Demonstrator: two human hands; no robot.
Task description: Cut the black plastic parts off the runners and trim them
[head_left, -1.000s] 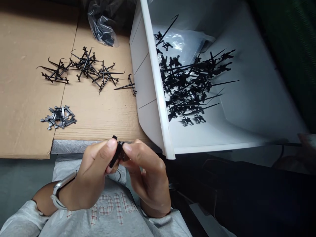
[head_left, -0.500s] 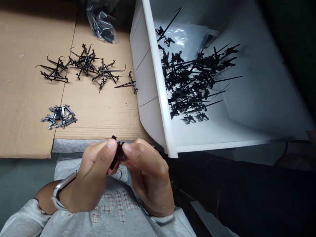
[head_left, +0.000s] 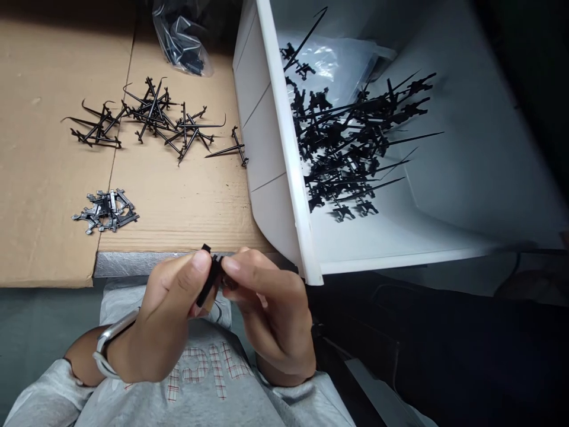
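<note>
Both hands pinch one small black clip (head_left: 210, 279) just off the table's near edge, left hand (head_left: 166, 320) bracing it while right hand (head_left: 267, 314) fingertips work its end, apparently for control.

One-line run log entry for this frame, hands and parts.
left hand: pinches small black part | right hand: pinches same part | white bin: black pieces | cardboard: loose pieces
</note>
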